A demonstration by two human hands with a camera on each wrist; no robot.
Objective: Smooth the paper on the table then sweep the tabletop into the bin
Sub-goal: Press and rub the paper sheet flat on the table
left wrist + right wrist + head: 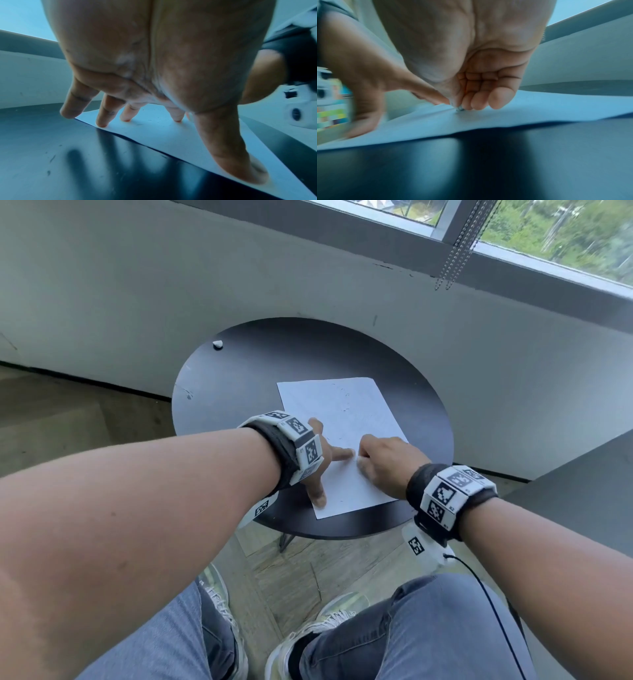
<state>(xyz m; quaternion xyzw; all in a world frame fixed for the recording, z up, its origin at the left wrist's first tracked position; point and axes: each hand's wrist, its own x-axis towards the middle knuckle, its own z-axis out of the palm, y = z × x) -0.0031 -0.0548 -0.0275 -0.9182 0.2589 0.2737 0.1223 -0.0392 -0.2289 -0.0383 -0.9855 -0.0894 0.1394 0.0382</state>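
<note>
While the paper (342, 440) is lying flat on the near right part of the round black table (239, 392), the left hand (317, 460) is pressing its near left edge with spread, straight fingers (102, 121) — the right hand (383, 463), fingers curled, is pinching a tiny scrap (460, 108) against the sheet. A white crumb (218, 344) is sitting far left.

Daylit; wrist views blurry, blue-tinted.

A round black table (239, 392) stands on a wooden floor (68, 412). A white sheet of paper (342, 412) lies flat on the table's near half; a small white crumpled scrap (218, 345) sits well apart from the paper, near the table's far-left rim.
</note>
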